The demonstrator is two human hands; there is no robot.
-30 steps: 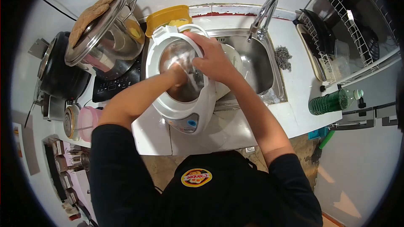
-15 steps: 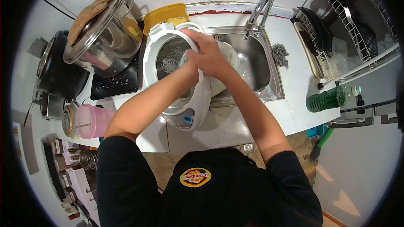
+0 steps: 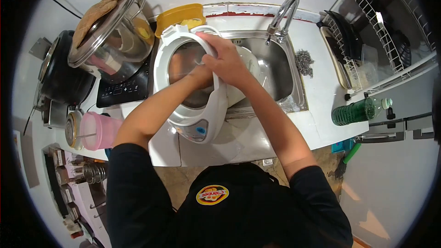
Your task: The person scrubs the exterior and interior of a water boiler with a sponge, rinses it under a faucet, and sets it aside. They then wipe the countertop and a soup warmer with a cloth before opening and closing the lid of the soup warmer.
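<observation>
A white rice cooker (image 3: 213,119) with its top open is tilted at the counter's edge beside the sink. My right hand (image 3: 226,62) is closed on the cooker's white rim and handle, at the side nearest the sink. My left hand (image 3: 200,76) reaches into the cooker's opening, under my right wrist, and its fingers are hidden or blurred against the shiny inner wall. Behind the cooker, a pale round dish (image 3: 248,59) is partly visible in the steel sink (image 3: 280,76).
Left stand a steel pot (image 3: 119,36), a black cooker (image 3: 69,73), an induction hob (image 3: 121,89) and a pink container (image 3: 98,131). A yellow basin (image 3: 177,16) is behind. Right are a faucet (image 3: 287,11), a scourer (image 3: 304,63), a green bottle (image 3: 356,112) and a dish rack (image 3: 376,27).
My left hand has shifted inside the cooker and its fingers are now blurred. The cooker has moved slightly to the left in view, and my right hand keeps its hold.
</observation>
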